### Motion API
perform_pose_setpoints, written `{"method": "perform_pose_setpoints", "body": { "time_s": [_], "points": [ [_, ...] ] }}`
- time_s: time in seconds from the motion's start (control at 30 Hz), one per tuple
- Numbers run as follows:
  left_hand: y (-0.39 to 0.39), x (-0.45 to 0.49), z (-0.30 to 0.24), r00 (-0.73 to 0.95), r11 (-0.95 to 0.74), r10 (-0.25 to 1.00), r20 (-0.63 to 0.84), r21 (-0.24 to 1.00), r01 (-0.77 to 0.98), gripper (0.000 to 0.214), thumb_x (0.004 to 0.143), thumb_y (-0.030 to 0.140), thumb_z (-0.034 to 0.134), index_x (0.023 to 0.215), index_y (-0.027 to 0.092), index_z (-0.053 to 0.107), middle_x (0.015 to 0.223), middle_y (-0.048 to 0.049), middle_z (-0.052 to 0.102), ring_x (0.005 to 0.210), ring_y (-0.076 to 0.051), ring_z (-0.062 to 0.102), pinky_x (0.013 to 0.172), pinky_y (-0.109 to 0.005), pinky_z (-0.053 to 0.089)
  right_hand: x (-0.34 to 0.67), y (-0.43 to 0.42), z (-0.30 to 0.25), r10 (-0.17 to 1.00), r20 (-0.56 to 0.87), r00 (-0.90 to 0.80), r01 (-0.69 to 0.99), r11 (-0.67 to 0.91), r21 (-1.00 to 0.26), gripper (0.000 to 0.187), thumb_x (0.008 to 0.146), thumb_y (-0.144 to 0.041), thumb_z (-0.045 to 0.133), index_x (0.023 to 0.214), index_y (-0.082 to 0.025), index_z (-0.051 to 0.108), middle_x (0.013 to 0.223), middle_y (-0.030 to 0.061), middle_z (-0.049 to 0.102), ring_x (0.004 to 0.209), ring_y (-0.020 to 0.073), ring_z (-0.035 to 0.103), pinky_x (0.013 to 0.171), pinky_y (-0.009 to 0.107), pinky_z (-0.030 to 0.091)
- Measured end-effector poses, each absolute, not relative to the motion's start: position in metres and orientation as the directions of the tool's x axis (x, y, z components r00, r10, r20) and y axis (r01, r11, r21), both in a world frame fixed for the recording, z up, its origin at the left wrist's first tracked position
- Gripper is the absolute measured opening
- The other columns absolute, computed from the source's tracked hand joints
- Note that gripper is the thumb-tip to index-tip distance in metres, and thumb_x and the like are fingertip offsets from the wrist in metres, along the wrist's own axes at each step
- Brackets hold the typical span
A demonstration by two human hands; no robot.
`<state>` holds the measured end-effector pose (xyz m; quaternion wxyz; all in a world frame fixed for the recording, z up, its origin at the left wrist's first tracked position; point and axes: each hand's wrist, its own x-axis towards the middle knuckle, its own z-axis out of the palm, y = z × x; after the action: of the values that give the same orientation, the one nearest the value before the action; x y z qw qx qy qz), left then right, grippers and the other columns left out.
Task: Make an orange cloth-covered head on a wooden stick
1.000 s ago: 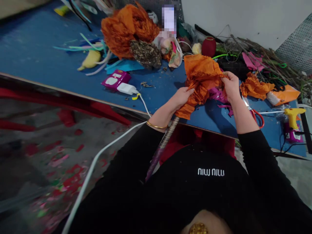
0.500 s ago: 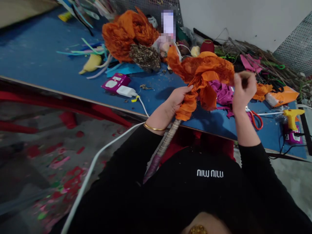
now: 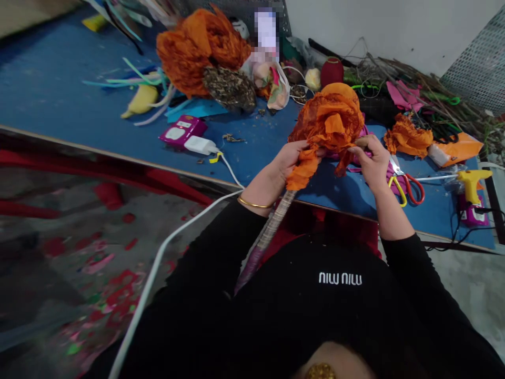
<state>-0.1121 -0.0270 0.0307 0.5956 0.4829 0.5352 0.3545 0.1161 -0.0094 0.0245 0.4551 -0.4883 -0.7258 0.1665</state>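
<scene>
A large orange crinkled flower (image 3: 331, 121), of paper or thin cloth, tilts above the table's front edge. Below it runs a stick (image 3: 272, 226) wrapped in pale and purple strips, its lower end near my body. My left hand (image 3: 294, 160) is closed round the flower's gathered orange base, which hides some of its fingers. At the flower's right side my right hand (image 3: 369, 158) pinches a loose orange edge between thumb and fingers. Scissors (image 3: 406, 184) with red and yellow handles lie just right of that hand. Magenta material (image 3: 366, 131) lies partly hidden behind the flower.
On the blue table (image 3: 47, 79) lie an orange heap (image 3: 197, 52), a brown dried clump (image 3: 232, 89) and a purple box (image 3: 183, 130) with a white plug. At right are an orange crumpled piece (image 3: 408, 136), a yellow glue gun (image 3: 471, 184) and twigs (image 3: 418, 79). A white cable (image 3: 158, 258) crosses in front.
My right hand has moved left and down, from the outer edge of the flower to near its base. The flower has turned and gathered into a rounder shape. My left hand keeps its hold.
</scene>
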Motion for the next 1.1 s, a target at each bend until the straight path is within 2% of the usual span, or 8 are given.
{"method": "perform_pose_setpoints", "body": {
  "time_s": [0.23, 0.5, 0.6, 0.7, 0.83, 0.93, 1.0, 1.1],
  "points": [
    [-0.026, -0.108, 0.021, 0.237, 0.478, 0.87, -0.432, 0.857, -0.193, 0.017, 0.088, 0.029, 0.043, 0.08, 0.021, 0.056, 0.066, -0.0024, 0.053, 0.055, -0.013, 0.053, 0.054, -0.022, 0.048, 0.132, 0.005, 0.012, 0.944, 0.33, -0.011, 0.159, 0.328, -0.931, 0.038, 0.087, -0.053, 0.073, 0.073, -0.02, 0.059, 0.066, -0.0047, 0.052, 0.061, 0.0084, 0.047, 0.062, 0.024, 0.046],
    [-0.034, -0.097, 0.01, 0.315, 0.508, 0.85, -0.423, 0.816, -0.275, 0.017, 0.09, 0.032, 0.059, 0.09, 0.016, 0.063, 0.075, -0.0037, 0.066, 0.051, -0.009, 0.052, 0.052, -0.024, 0.047, 0.143, 0.041, -0.006, 0.901, 0.402, 0.161, 0.27, 0.352, -0.896, 0.049, 0.096, -0.065, 0.057, 0.074, -0.022, 0.049, 0.07, -0.0039, 0.044, 0.064, 0.0098, 0.046, 0.064, 0.026, 0.045],
    [-0.034, -0.097, 0.004, 0.21, 0.416, 0.899, -0.384, 0.9, -0.134, 0.02, 0.086, 0.029, 0.065, 0.098, 0.014, 0.069, 0.082, -0.0058, 0.073, 0.064, -0.014, 0.065, 0.069, -0.027, 0.055, 0.148, 0.052, -0.018, 0.891, 0.408, 0.198, 0.375, 0.315, -0.872, 0.051, 0.096, -0.067, 0.054, 0.071, -0.022, 0.047, 0.069, -0.0038, 0.043, 0.067, 0.0108, 0.046, 0.068, 0.027, 0.047],
    [-0.032, -0.102, 0.003, 0.112, 0.289, 0.946, -0.303, 0.949, 0.124, 0.033, 0.083, 0.018, 0.055, 0.111, 0.013, 0.073, 0.103, -0.0074, 0.078, 0.092, -0.02, 0.073, 0.09, -0.032, 0.057, 0.151, 0.056, -0.028, 0.888, 0.405, 0.217, 0.444, 0.28, -0.851, 0.054, 0.095, -0.069, 0.051, 0.069, -0.023, 0.045, 0.069, -0.0036, 0.041, 0.069, 0.0121, 0.048, 0.071, 0.029, 0.048],
    [-0.037, -0.1, 0.019, 0.009, 0.025, 0.999, -0.038, 0.785, 0.619, 0.044, 0.088, 0.013, 0.046, 0.122, 0.014, 0.073, 0.133, -0.0093, 0.073, 0.128, -0.027, 0.064, 0.114, -0.037, 0.045, 0.151, 0.057, -0.031, 0.89, 0.401, 0.217, 0.437, 0.279, -0.855, 0.055, 0.095, -0.071, 0.051, 0.07, -0.022, 0.046, 0.07, -0.0031, 0.043, 0.073, 0.0129, 0.051, 0.075, 0.03, 0.051],
    [-0.044, -0.082, 0.034, -0.041, -0.012, 0.997, 0.064, 0.662, 0.75, 0.039, 0.1, 0.034, 0.051, 0.13, 0.014, 0.067, 0.132, -0.0135, 0.071, 0.128, -0.031, 0.063, 0.113, -0.039, 0.043, 0.151, 0.058, -0.031, 0.888, 0.41, 0.208, 0.446, 0.287, -0.848, 0.056, 0.096, -0.072, 0.05, 0.07, -0.022, 0.046, 0.071, -0.003, 0.044, 0.074, 0.0129, 0.052, 0.076, 0.03, 0.051],
    [-0.046, -0.069, 0.038, -0.051, 0.014, 0.998, 0.042, 0.617, 0.787, 0.049, 0.095, 0.047, 0.065, 0.13, 0.013, 0.064, 0.125, -0.0155, 0.071, 0.125, -0.035, 0.063, 0.109, -0.039, 0.045, 0.151, 0.059, -0.032, 0.882, 0.424, 0.204, 0.464, 0.294, -0.836, 0.057, 0.096, -0.073, 0.048, 0.07, -0.022, 0.046, 0.07, -0.0031, 0.043, 0.073, 0.013, 0.052, 0.076, 0.03, 0.051],
    [-0.046, -0.06, 0.038, -0.061, 0.052, 0.998, -0.004, 0.574, 0.817, 0.046, 0.091, 0.046, 0.073, 0.126, 0.017, 0.063, 0.118, -0.0141, 0.071, 0.125, -0.037, 0.062, 0.104, -0.039, 0.045, 0.154, 0.059, -0.036, 0.875, 0.437, 0.208, 0.486, 0.295, -0.823, 0.058, 0.096, -0.074, 0.047, 0.07, -0.022, 0.047, 0.07, -0.0027, 0.043, 0.075, 0.0142, 0.054, 0.076, 0.031, 0.052]
  ]
}}
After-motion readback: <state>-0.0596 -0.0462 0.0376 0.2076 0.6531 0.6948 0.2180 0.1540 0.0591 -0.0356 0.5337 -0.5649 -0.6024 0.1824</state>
